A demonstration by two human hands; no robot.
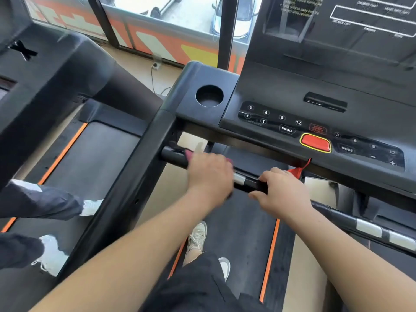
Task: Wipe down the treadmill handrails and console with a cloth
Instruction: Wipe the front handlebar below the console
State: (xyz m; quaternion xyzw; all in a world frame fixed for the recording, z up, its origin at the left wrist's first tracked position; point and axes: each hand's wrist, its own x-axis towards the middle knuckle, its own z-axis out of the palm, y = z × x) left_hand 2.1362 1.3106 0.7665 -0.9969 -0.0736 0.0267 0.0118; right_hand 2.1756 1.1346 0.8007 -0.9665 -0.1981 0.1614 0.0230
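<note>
Left grip lies over the handrail, the crossbar under the console. Its fingers are curled over the bar with the cloth beneath. Only pink edges of the cloth show past the fingers, and the hand is motion-blurred.

Right grip is wrapped round the same bar just beside it, holding the black part next to a silver band.

Console keys read 3, 6, 9, 12, INCLINE with up and down arrows, PROG. The right group reads 3, 6, 12, MODE, −, +, with one digit smeared. A red label above the red button looks like STOP/START; not sure.

White print on the screen is blurred and cut off at the top edge.

A red clip hangs under the console. A cup holder sits at its left.

On the neighbouring treadmill are another person's legs, cut off by the frame.
</note>
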